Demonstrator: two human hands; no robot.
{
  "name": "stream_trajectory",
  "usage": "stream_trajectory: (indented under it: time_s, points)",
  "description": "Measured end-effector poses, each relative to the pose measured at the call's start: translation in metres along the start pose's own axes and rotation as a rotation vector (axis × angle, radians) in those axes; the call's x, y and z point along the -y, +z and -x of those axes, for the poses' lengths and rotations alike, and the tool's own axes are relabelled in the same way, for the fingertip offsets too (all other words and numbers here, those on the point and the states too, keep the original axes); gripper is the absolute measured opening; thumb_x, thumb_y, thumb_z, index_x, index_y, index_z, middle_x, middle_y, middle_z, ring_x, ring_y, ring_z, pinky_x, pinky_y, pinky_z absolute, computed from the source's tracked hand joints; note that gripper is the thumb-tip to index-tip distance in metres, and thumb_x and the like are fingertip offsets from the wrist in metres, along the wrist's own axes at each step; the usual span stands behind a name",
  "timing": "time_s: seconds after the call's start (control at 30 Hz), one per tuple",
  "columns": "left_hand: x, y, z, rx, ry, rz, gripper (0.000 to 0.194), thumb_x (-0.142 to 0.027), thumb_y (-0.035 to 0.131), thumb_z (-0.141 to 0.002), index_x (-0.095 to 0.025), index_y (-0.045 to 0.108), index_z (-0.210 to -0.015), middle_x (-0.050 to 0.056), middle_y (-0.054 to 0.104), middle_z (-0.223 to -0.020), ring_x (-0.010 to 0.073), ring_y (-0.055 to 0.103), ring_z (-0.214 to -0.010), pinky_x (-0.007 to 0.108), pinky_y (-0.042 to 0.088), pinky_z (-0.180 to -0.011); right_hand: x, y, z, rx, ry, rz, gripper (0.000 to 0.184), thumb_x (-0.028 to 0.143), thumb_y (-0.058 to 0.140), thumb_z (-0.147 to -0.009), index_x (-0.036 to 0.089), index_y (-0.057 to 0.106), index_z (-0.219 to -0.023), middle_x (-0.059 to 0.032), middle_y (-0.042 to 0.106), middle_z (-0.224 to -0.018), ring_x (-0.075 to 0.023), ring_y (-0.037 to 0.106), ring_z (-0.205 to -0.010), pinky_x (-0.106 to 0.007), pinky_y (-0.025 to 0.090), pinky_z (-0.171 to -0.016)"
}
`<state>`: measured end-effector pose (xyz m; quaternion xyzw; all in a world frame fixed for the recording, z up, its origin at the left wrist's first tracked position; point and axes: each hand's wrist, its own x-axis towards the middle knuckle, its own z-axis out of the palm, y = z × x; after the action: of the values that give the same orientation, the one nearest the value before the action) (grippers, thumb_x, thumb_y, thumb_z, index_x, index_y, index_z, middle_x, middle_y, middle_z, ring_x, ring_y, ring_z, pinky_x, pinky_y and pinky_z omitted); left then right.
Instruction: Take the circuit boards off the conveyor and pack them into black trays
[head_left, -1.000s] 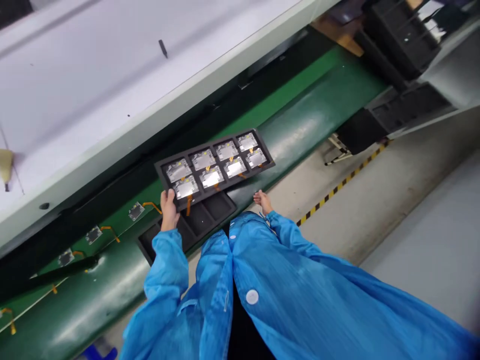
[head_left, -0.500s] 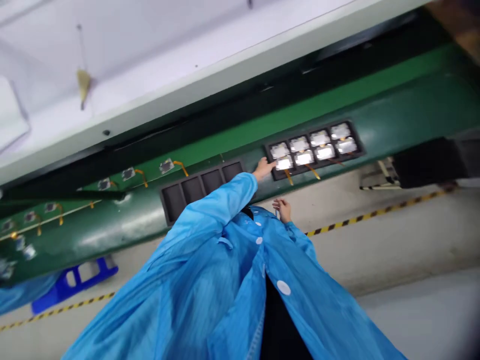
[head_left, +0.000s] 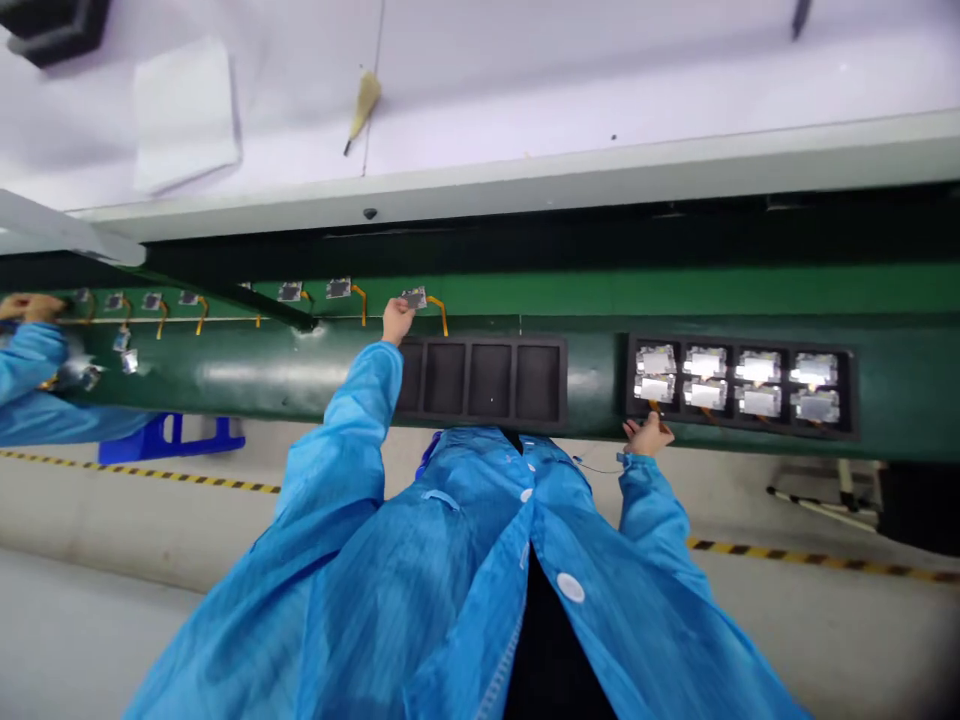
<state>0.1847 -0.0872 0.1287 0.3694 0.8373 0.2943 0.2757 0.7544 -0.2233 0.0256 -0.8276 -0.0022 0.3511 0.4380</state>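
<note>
The person's left hand (head_left: 397, 320) has its fingertips over the left end of a circuit board (head_left: 415, 297) with an orange ribbon cable (head_left: 439, 306); whether they pinch it or merely rest there cannot be told. A second ago that hand held the filled black tray (head_left: 750, 425) tilted over the other tray; now the filled one lies flat to the right, boards in all eight pockets, so the hand is free for a loose board. The right hand (head_left: 649, 435), fingers curled, has come up to the filled tray's near edge, its grip unclear. Between the hands sits the four-compartment tray (head_left: 468, 380), dark pocket floors showing, partly behind the left sleeve. Both trays rest on a rounded dark-green ledge (head_left: 225, 375); behind it, more boards line a brighter green strip (head_left: 570, 290). At far left is a co-worker's hand (head_left: 34, 308). Above runs a white worktop (head_left: 525, 90) bearing a tan-handled tool (head_left: 365, 105); below are a blue plastic stool (head_left: 169, 438) and yellow-and-black floor tape (head_left: 825, 562).
</note>
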Motion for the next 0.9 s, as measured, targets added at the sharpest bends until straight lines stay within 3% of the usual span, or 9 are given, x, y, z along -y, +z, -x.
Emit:
stream_trajectory:
  time_s: [0.07, 0.2, 0.3, 0.43, 0.6, 0.7, 0.8, 0.9]
  points:
    - [0.011, -0.007, -0.018, 0.068, -0.002, -0.190, 0.034, -0.006, 0.077, -0.081, -0.018, 0.063, -0.110, 0.012, 0.067, -0.121, 0.0276, 0.067, -0.119, 0.043, 0.051, -0.112, 0.011, 0.002, -0.004, -0.022, 0.004, 0.040, 0.044, 0.035, 0.074, -0.086, 0.031, 0.035, -0.107, 0.0051, 0.057, -0.104, -0.0053, 0.060, -0.059, -0.019, 0.057, -0.053]
    - [0.012, 0.002, -0.038, 0.222, 0.037, -0.425, 0.068, -0.012, 0.091, -0.076, -0.018, 0.060, -0.136, 0.020, 0.048, -0.155, 0.0398, 0.050, -0.146, 0.049, 0.043, -0.121, 0.026, 0.006, -0.002, -0.094, 0.008, 0.078, 0.048, 0.019, 0.074, -0.079, 0.030, 0.036, -0.106, 0.0059, 0.058, -0.097, -0.0038, 0.052, -0.052, -0.015, 0.054, -0.045]
    - [0.007, 0.012, -0.052, 0.311, 0.087, -0.580, 0.086, -0.020, 0.095, -0.077, -0.021, 0.052, -0.151, 0.022, 0.038, -0.165, 0.0432, 0.042, -0.151, 0.053, 0.044, -0.119, 0.034, 0.009, 0.000, -0.144, -0.010, 0.088, 0.048, 0.017, 0.073, -0.077, 0.030, 0.040, -0.109, 0.0050, 0.060, -0.097, -0.0051, 0.050, -0.049, -0.016, 0.053, -0.040]
    - [0.005, 0.019, -0.074, 0.397, 0.126, -0.670, 0.096, -0.029, 0.101, -0.071, -0.023, 0.051, -0.154, 0.024, 0.035, -0.167, 0.0477, 0.040, -0.152, 0.057, 0.045, -0.118, 0.045, 0.011, 0.001, -0.193, -0.057, 0.129, 0.042, 0.023, 0.073, -0.077, 0.028, 0.045, -0.107, 0.0031, 0.063, -0.095, -0.0088, 0.053, -0.051, -0.019, 0.054, -0.040]
    - [0.011, 0.027, -0.094, 0.449, 0.182, -0.703, 0.083, -0.020, 0.095, -0.073, -0.020, 0.056, -0.146, 0.024, 0.044, -0.162, 0.0485, 0.040, -0.154, 0.060, 0.045, -0.119, 0.038, 0.014, 0.018, -0.234, -0.108, 0.253, 0.023, 0.027, 0.063, -0.084, 0.025, 0.049, -0.102, 0.0010, 0.060, -0.088, -0.0136, 0.060, -0.061, -0.026, 0.060, -0.051]
    - [0.014, 0.030, -0.096, 0.437, 0.174, -0.581, 0.081, -0.015, 0.094, -0.069, -0.020, 0.057, -0.142, 0.020, 0.054, -0.153, 0.0448, 0.048, -0.148, 0.056, 0.045, -0.120, 0.020, 0.019, 0.039, -0.214, -0.173, 0.347, 0.023, 0.033, 0.062, -0.086, 0.024, 0.052, -0.104, -0.0017, 0.060, -0.088, -0.0208, 0.067, -0.073, -0.036, 0.065, -0.060]
    - [0.014, 0.028, -0.090, 0.426, 0.130, -0.458, 0.073, -0.014, 0.088, -0.073, -0.023, 0.059, -0.139, 0.013, 0.068, -0.138, 0.0344, 0.065, -0.130, 0.045, 0.051, -0.112, 0.005, 0.022, 0.061, -0.196, -0.280, 0.414, 0.033, 0.033, 0.065, -0.084, 0.023, 0.052, -0.113, -0.0067, 0.061, -0.103, -0.0264, 0.070, -0.099, -0.044, 0.067, -0.086]
    - [0.010, 0.026, -0.073, 0.324, 0.068, -0.306, 0.046, -0.013, 0.082, -0.079, -0.021, 0.069, -0.122, 0.009, 0.075, -0.120, 0.0283, 0.070, -0.116, 0.037, 0.054, -0.104, 0.010, 0.026, 0.085, -0.184, -0.422, 0.428, 0.043, 0.032, 0.063, -0.087, 0.021, 0.052, -0.127, -0.0134, 0.057, -0.127, -0.0275, 0.063, -0.125, -0.044, 0.059, -0.108]
